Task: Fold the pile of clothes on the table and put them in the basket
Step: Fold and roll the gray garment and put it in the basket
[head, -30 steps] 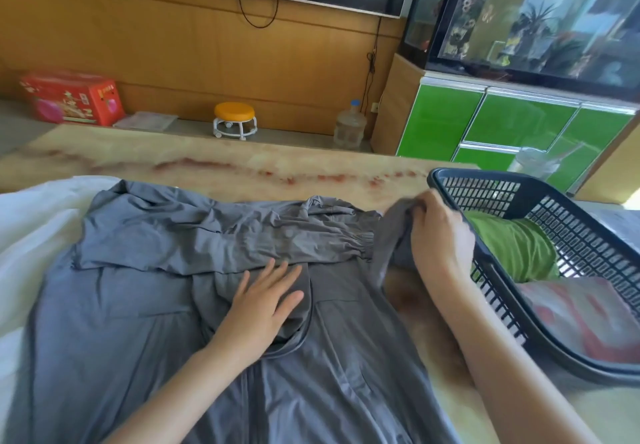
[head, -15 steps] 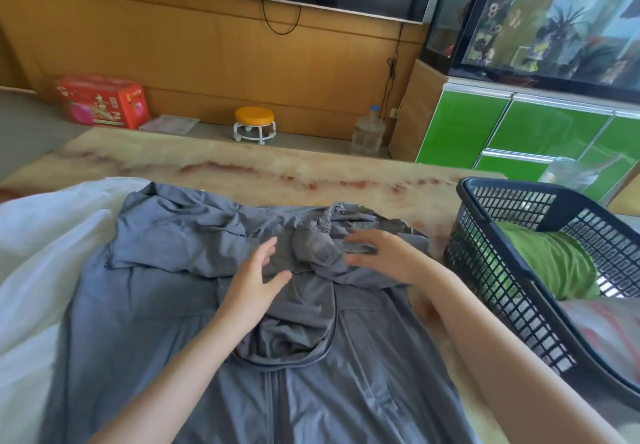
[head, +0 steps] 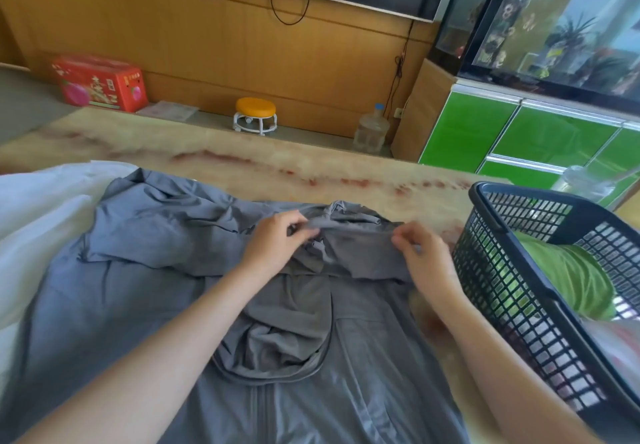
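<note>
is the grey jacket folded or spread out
Mostly spread: the grey jacket lies flat on the table, only sleeves folded across its top, pinched by the left hand and right hand.

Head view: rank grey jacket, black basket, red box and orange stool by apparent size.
1. grey jacket
2. black basket
3. red box
4. orange stool
Box and stool sit farther away; real sizes unsure.

Bright daylight, reflections on the glass tank [head: 561,24], wide-angle bending and slight blur toward the edges.
</note>
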Tool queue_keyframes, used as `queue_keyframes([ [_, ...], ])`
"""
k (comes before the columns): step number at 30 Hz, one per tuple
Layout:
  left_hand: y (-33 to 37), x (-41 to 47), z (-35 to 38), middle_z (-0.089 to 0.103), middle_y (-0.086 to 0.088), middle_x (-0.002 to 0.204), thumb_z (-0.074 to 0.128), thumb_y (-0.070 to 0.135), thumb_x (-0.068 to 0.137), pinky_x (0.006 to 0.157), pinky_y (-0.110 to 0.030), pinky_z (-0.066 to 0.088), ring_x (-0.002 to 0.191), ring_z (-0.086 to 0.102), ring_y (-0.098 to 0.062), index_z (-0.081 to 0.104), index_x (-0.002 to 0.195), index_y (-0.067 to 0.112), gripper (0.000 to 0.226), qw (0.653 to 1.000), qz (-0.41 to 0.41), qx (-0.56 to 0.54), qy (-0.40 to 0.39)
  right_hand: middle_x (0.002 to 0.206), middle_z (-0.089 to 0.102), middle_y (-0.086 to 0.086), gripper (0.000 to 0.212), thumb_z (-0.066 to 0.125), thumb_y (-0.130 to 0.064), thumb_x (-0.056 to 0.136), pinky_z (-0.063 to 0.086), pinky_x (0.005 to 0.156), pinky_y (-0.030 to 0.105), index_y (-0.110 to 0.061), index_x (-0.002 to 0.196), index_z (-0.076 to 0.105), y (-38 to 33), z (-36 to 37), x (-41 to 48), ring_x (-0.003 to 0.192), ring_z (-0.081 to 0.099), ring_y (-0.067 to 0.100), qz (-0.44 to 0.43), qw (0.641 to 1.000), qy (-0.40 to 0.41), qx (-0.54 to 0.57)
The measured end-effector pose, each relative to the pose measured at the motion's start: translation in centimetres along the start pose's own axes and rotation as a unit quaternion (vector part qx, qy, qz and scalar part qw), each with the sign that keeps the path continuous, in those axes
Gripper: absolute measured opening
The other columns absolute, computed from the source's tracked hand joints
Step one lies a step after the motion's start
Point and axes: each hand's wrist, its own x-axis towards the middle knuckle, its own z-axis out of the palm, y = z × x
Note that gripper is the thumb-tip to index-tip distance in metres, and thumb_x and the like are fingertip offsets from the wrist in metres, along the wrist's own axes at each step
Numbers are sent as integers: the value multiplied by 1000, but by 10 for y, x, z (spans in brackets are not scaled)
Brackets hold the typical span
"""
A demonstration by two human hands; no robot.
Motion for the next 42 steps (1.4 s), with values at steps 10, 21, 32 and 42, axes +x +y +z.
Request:
queue_keyframes([
  [10, -8, 21, -60, 62, -5, 97, 59, 40, 89, 81, -33, 46, 95, 59, -23, 65, 90, 16, 25, 965, -235, 18, -111, 111, 63, 8, 20, 56, -16, 92, 46, 80, 33, -14, 111, 64, -27, 35, 59, 102, 58, 27, -19, 991, -107, -84],
  [21, -29, -44, -62, 45, 6, 118, 70, 51, 75, 78, -26, 36, 108, 48, -14, 47, 117, 21, 57, 968, -190, 160, -42, 135, 46, -5, 33, 67, -30, 85, 29, 108, 33, -27, 118, 62, -7, 38, -22, 127, 38, 17, -76, 978, -134, -141],
  [32, -55, -27, -95, 61, -17, 99, 50, 32, 96, 66, -36, 54, 85, 59, -29, 59, 100, -1, 35, 944, -282, -91, 148, 96, 67, -4, 7, 57, -21, 93, 44, 81, 31, -21, 95, 64, -8, 32, -10, 98, 58, 19, -75, 996, -39, -41],
  [42, -71, -27, -108, 54, -11, 69, 61, 26, 90, 49, -34, 30, 68, 55, -28, 50, 83, 2, 27, 958, -170, 188, 133, 151, 25, -15, 37, 48, -26, 96, 12, 117, 27, -26, 133, 53, 12, 35, -15, 140, 18, 1, -119, 983, -128, -50],
])
